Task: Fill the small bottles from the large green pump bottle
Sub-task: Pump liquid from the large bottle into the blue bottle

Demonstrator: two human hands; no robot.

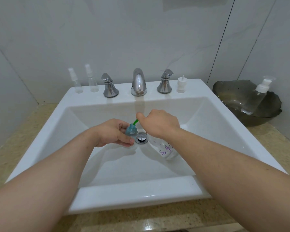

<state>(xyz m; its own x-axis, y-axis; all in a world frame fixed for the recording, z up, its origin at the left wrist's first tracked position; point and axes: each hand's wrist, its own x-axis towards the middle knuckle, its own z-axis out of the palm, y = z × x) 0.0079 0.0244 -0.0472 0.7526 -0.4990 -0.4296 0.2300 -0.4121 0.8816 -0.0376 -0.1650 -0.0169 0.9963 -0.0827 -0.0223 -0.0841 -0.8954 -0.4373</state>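
Observation:
My left hand (pixel 113 133) holds a small clear bottle (pixel 131 130) with bluish liquid, uncapped, over the basin near the drain. My right hand (pixel 158 123) covers the pump head of the large pump bottle (pixel 166 149), whose clear body with purple writing shows below my wrist. Its green nozzle (pixel 135 121) points down into the small bottle's mouth. Two small spray bottles (pixel 78 81) (pixel 92 79) stand capped on the sink's back ledge at the left. A loose white pump cap (pixel 181 84) stands on the ledge at the right.
The white sink (pixel 228 131) has a chrome faucet (pixel 138 82), two handles (pixel 109 86) (pixel 165 82) and a drain plug (pixel 141 138). A dark glass bowl (pixel 271 104) on the beige counter at the right holds a clear pump bottle (pixel 256 96).

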